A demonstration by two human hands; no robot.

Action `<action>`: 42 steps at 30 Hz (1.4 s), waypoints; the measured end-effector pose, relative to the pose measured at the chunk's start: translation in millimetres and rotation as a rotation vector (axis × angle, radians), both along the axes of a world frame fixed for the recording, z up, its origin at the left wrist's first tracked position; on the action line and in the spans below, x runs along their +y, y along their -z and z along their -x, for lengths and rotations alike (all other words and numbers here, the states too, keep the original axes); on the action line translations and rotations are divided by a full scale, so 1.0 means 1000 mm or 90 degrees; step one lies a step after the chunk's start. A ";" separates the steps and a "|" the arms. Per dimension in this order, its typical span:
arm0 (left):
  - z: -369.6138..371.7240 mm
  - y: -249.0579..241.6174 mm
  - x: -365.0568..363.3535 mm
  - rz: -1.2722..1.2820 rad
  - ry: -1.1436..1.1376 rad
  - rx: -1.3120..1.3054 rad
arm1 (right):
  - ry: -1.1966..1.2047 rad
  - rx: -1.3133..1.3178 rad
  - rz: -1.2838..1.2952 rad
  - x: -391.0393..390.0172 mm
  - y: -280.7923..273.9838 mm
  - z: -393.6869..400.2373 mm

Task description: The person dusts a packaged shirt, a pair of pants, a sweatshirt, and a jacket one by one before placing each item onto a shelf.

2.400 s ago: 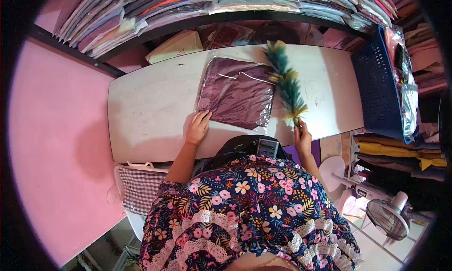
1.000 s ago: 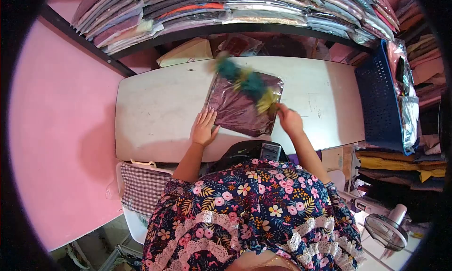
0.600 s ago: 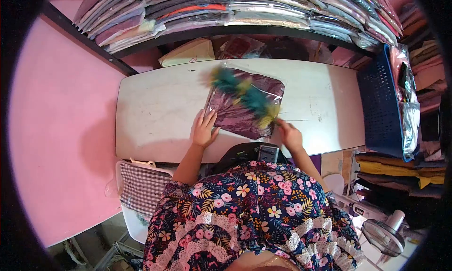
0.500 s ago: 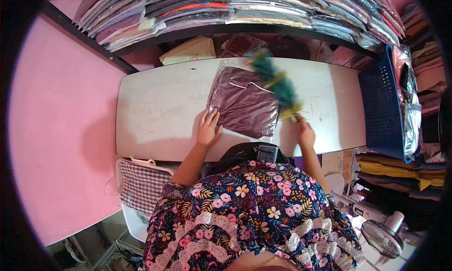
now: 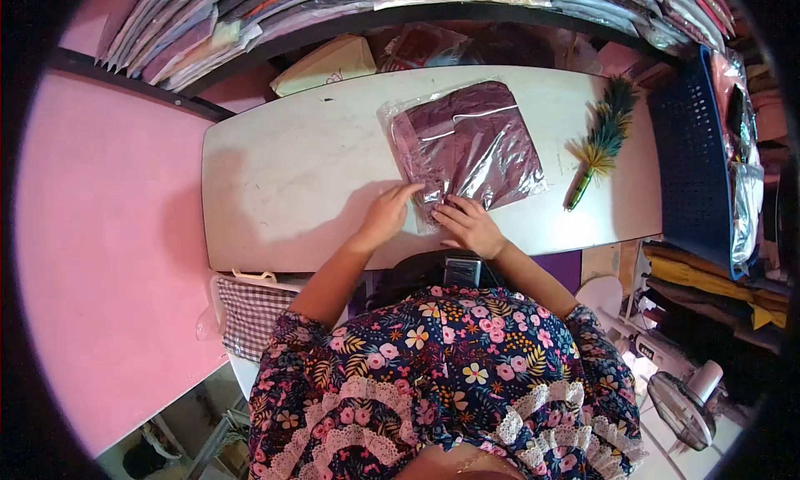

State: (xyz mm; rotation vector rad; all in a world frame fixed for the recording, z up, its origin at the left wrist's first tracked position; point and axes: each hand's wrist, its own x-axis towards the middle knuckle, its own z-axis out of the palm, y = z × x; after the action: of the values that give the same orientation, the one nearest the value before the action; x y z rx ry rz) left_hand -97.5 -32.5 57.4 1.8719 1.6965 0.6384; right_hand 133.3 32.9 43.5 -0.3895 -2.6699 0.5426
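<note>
A folded maroon garment with a white cord lies in a clear plastic bag (image 5: 479, 142) on the white table (image 5: 292, 163), turned at a slant. My left hand (image 5: 388, 217) touches the bag's near left edge, its fingertips at the plastic and some fingers curled from view. My right hand (image 5: 469, 227) rests on the near edge of the bag with its fingers spread over the plastic. A feather duster (image 5: 602, 138) with green and yellow feathers lies on the table to the right, its green handle toward me.
Bagged garments fill a shelf (image 5: 467, 9) above the table's far side. A blue basket (image 5: 692, 147) stands at the right end. A checkered cloth (image 5: 254, 313) hangs at the near left, and a fan (image 5: 682, 409) is at the lower right.
The duster has left my right hand and now lies at the right. My right hand has moved left onto the bag. The bag has turned and shifted right.
</note>
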 end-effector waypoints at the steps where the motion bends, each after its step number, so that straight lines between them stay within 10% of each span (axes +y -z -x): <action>1: 0.008 0.001 0.007 -0.081 0.021 0.039 | 0.004 0.000 0.006 -0.003 0.006 0.000; 4: 0.032 0.009 0.028 -0.139 0.040 0.285 | 0.031 -0.014 0.024 -0.009 0.013 -0.001; 12: 0.066 0.002 0.084 -0.138 0.047 0.309 | 0.140 0.052 0.004 -0.006 0.018 0.012; 21: 0.067 0.015 0.082 -0.135 -0.039 -0.114 | 0.450 0.443 0.590 0.022 -0.032 -0.017; 27: 0.042 -0.067 0.083 -0.272 -0.168 -0.577 | 0.399 0.678 0.811 0.054 -0.145 -0.024; 32: 0.030 -0.148 0.097 -0.273 -0.235 -0.556 | 0.414 0.691 0.890 0.084 -0.175 -0.029; 40: 0.068 0.023 0.115 0.118 -0.460 -0.419 | 0.474 0.343 0.817 0.129 -0.031 0.002; 42: 0.062 0.044 0.109 0.030 -0.454 -0.407 | 0.388 0.396 0.496 0.130 0.003 0.007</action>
State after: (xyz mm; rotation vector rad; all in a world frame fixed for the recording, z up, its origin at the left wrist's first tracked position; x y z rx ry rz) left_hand -159.5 76.1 13.1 0.8255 1.8510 1.2854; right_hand 126.7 162.4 40.8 -1.0007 -1.5501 1.2305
